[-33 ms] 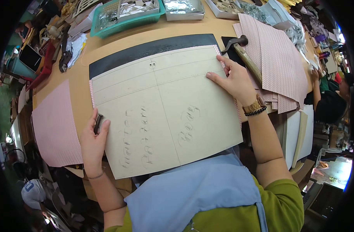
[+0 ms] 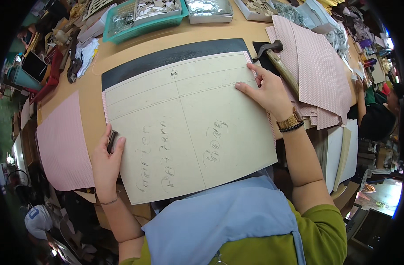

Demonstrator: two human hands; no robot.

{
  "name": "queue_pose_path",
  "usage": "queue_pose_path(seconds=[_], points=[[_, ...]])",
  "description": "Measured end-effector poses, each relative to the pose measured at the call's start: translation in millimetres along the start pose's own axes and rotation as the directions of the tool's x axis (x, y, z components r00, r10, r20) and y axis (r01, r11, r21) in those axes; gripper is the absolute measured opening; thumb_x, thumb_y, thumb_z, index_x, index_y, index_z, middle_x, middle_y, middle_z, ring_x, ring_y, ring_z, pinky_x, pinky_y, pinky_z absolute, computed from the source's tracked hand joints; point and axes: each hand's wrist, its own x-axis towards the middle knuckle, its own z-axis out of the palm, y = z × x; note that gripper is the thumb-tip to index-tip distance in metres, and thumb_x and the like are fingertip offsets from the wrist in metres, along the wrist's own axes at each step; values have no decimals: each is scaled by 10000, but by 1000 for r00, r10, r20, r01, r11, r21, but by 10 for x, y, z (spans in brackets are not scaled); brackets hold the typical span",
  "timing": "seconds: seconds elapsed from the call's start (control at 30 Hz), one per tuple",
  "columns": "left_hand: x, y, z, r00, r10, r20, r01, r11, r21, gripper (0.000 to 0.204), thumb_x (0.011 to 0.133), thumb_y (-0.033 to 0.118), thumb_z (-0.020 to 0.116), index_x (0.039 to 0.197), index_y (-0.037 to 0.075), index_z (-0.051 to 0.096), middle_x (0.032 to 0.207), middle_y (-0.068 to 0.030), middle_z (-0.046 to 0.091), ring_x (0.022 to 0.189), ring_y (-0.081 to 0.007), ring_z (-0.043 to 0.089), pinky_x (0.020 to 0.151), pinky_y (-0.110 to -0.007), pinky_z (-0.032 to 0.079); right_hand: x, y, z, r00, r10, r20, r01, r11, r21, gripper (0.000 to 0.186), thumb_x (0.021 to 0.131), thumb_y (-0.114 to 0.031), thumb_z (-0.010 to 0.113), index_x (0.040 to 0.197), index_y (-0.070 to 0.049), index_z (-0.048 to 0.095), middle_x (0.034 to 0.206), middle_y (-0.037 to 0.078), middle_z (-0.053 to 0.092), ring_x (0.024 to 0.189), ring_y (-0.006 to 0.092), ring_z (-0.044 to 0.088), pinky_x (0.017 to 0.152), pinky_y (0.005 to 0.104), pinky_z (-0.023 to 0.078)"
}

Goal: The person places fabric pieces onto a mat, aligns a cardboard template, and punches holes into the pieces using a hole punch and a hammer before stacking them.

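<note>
A large cream card template with drawn lines, handwriting and two small holes near its far edge lies before me. Strips of pink patterned sheet peek out from under its sides, and a black board shows beyond it. My left hand is at the template's left edge, closed around a short dark metal rod, perhaps a punch. With thumb on top and fingers at the edge, my right hand grips the template's upper right side. The fingers' undersides are hidden.
A hammer rests right of the template, beside stacked pink sheets. Another pink sheet lies at left. Along the back stand a green basket and boxes of small parts. A co-worker sits at far right.
</note>
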Motion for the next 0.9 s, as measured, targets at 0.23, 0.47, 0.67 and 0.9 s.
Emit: queue_pose_path(seconds=[0.23,0.47,0.67,0.9], points=[[-41,-110,-41,998,36,-57,-39,998,-41,581,941,185,715,1425,-69,519,1209,-184,701,1024,-158,654,891,-290,517,100,73,123,1000,-14,-22,15,1000,21,799,738,-456,876,1351,-11,625,841,75,576,750,169,564,682,298,471],[-13,-44,-58,1000,-1,-4,1,994,110,586,922,236,730,1418,-21,551,1120,-153,717,881,-142,636,826,-269,518,33,47,57,1000,14,-18,-14,999,39,806,745,-409,887,1382,-6,601,826,35,593,707,118,525,651,267,479],[-63,-151,-82,993,75,-94,-59,985,159,625,888,382,724,1392,36,598,802,-164,692,651,-235,635,671,-347,531,56,29,112,999,-26,22,25,999,48,757,807,-354,849,1428,-23,571,751,-44,466,654,58,433,583,221,382],[-66,-77,-109,999,-12,-46,17,993,117,618,901,280,748,1417,-3,560,935,-86,702,725,-108,550,720,-250,499,78,132,142,1000,-20,-11,21,996,87,775,759,-369,878,1393,-21,601,761,-35,460,651,73,433,569,231,383]])
